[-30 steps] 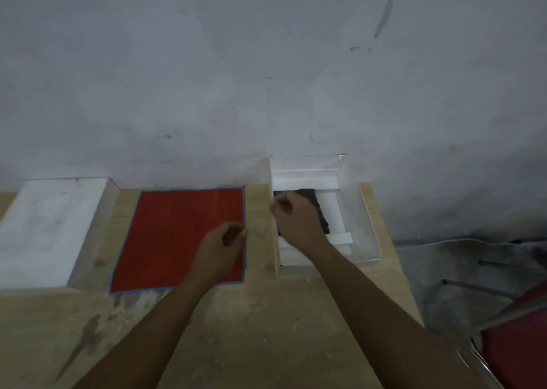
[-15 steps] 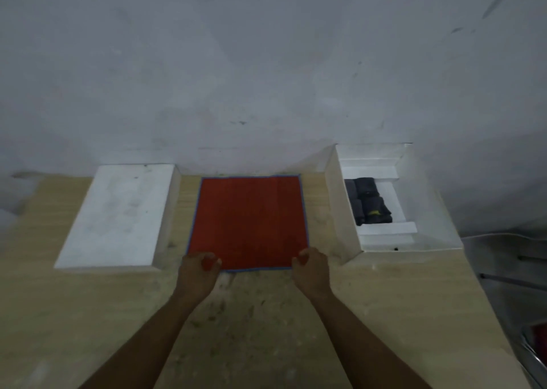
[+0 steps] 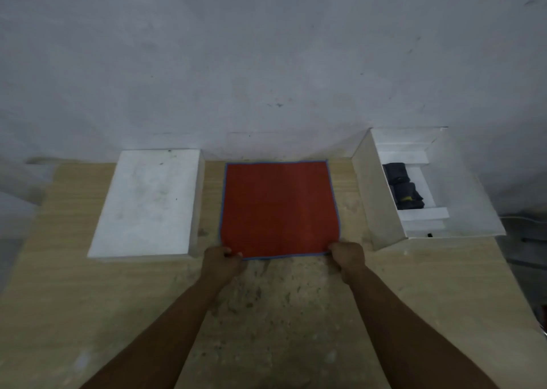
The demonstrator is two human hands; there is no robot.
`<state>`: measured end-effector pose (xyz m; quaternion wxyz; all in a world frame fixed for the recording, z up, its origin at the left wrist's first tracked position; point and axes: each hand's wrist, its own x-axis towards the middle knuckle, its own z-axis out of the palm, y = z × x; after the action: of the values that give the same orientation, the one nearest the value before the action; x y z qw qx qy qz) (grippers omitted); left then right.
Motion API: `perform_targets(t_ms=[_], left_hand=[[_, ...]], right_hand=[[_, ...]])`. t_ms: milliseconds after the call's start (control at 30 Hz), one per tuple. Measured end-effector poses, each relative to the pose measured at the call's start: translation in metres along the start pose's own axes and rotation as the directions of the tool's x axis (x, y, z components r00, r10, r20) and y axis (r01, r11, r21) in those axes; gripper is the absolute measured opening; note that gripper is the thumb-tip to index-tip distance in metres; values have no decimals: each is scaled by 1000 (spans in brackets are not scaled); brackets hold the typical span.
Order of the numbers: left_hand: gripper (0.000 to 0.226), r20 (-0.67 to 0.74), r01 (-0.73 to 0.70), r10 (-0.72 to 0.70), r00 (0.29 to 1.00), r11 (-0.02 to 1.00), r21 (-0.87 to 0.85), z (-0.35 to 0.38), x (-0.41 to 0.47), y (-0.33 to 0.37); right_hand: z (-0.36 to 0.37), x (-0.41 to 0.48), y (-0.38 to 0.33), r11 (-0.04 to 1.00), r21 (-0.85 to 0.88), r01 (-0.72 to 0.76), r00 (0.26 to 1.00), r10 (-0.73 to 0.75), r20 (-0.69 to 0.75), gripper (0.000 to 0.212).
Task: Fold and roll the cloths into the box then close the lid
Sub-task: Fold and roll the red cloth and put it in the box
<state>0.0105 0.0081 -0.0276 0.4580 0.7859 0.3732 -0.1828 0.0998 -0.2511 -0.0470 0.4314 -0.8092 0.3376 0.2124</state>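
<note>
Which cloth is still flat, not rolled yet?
The red cloth with blue edging, spread flat on the wooden table. The dark cloths sit rolled in the open white box.

1. a wooden table [image 3: 88, 300] fills the lower part of the view, light tan with a grain running across it.
2. its middle is worn, with a rough, mottled patch [image 3: 284, 305] of darker specks.
3. a grey wall [image 3: 266, 63] stands right behind the table, plain, with a few small dark marks and scuffs.
4. at the far right, past the table's edge, lies a dim floor area [image 3: 527, 240]; what is on it is too dark to tell.
</note>
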Motion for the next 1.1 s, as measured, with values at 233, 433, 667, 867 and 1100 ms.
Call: perform_targets(t_ms=[233,433,667,867,1100], left_hand=[[41,-123,6,-49,991,945,-327,-17,2,-12],[16,-37,14,-39,999,848,-529,-13,-41,-30],[14,117,56,30,993,749,-660,-5,-96,-71],[39,169,43,49,984,864,-502,-7,-146,-104],[22,36,-90,111,993,927,-365,-11,-156,-108]], right_hand=[[-16,-9,1,982,189,-6,999,-5,55,13],[-44,-38,27,974,156,162,983,-173,65,24],[-81,-73,68,984,113,141,931,-170,323,8],[-111,-92,108,988,53,143,851,-150,503,22],[-120,-91,120,934,-9,356,838,-316,444,12]])
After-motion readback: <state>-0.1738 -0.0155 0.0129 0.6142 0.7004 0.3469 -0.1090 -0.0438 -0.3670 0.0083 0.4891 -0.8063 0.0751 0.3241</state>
